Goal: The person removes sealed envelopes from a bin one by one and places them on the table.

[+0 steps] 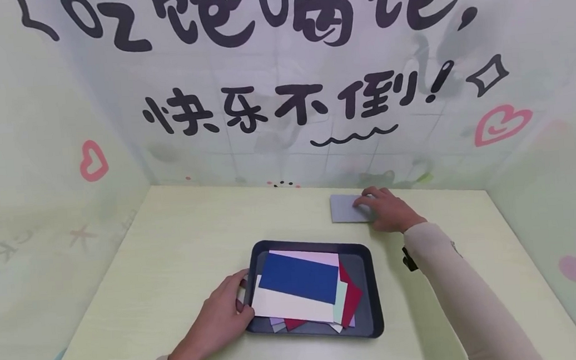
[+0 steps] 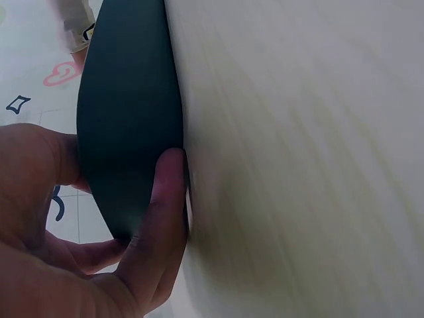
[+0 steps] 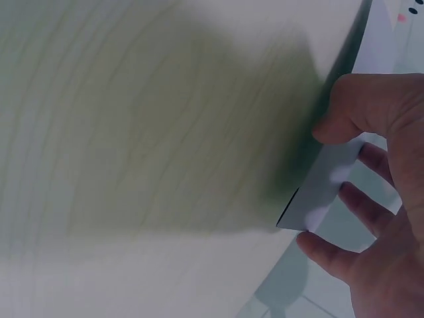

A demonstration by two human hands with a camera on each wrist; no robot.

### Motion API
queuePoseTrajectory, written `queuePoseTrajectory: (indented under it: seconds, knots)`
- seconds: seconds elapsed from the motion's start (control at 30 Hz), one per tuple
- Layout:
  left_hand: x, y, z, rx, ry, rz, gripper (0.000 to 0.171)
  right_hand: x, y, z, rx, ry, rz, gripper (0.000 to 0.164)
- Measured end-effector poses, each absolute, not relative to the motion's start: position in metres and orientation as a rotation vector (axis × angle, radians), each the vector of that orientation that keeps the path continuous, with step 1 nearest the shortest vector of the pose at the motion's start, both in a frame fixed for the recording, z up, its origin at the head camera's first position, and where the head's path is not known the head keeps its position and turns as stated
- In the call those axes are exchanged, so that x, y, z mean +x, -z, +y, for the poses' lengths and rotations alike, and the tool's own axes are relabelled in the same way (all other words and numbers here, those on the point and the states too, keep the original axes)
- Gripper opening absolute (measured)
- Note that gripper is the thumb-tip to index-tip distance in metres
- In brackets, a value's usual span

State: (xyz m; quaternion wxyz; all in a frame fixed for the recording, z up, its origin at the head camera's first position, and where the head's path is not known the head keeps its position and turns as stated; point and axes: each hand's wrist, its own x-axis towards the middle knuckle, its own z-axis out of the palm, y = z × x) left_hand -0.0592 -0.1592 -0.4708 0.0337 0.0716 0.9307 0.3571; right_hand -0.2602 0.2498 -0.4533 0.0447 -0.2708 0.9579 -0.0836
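A dark tray lies on the table and holds several loose cards. On top is a blue card, over a white card, with red card and pale green card showing at the right. My left hand grips the tray's left side; in the left wrist view its fingers curl round the tray wall. Farther back, my right hand holds the right end of a grey-lavender card. In the right wrist view the thumb and fingers lie on opposite edges of that card.
The pale wood-grain table runs back to a white printed wall sheet with black lettering, close behind the grey-lavender card. Similar sheets stand at the left and right sides.
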Motion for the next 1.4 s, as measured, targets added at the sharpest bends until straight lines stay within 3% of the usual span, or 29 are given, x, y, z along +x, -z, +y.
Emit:
queuePoseTrajectory:
  seconds: [0.43, 0.77, 1.03, 1.4]
  knots:
    - [-0.056, 0.476, -0.161, 0.236, -1.088, 2.869, 0.067, -0.259, 0.467, 0.255, -0.831, 0.316, 2.905, 0.057]
    - [-0.058, 0.476, -0.164, 0.253, -1.085, 2.881, 0.068, -0.247, 0.453, 0.242, -0.919, 0.327, 2.92, 0.055]
    - [-0.058, 0.475, -0.164, 0.248, -1.072, 2.877, 0.067, -0.224, 0.441, 0.212, -1.124, 0.249, 2.933, 0.045]
    - [-0.059, 0.474, -0.163, 0.258, -1.065, 2.869, 0.067, -0.181, 0.424, 0.166, -1.436, 0.113, 2.849, 0.045]
